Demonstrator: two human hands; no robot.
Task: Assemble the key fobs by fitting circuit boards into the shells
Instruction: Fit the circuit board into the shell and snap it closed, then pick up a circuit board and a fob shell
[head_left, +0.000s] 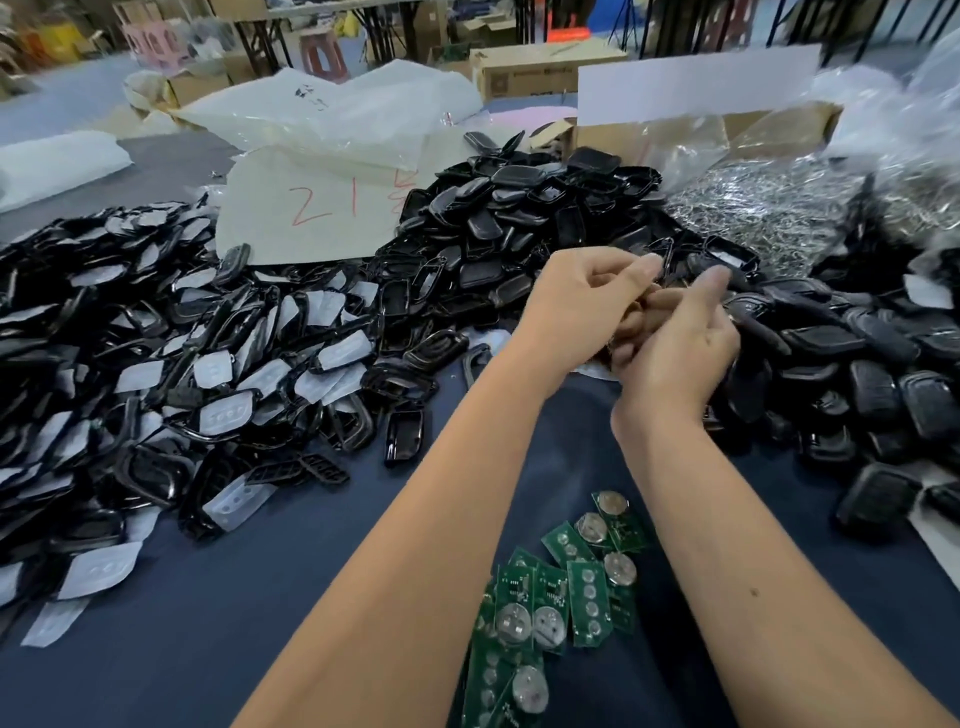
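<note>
Both hands are raised together above the counter (260, 597), just in front of the middle heap of black shells (519, 218). The left hand (582, 306) is curled with thumb and fingers pinched, and the right hand (675, 348) is cupped against it; motion blur hides what lies between them, so I cannot tell whether either grips a shell or a board. Judging by the pose, the step in hand is pressing or seating parts together, or picking up a fresh shell.

The green circuit boards (561, 587) lie loose on the counter, nearer the person than the hands and between the forearms. More shells with white button pads (223, 415) lie left of the boards, and others (872, 384) to their right. The next move likely calls for one hand to drop to the boards and take a single one, aligned with the shell's cavity.
</note>
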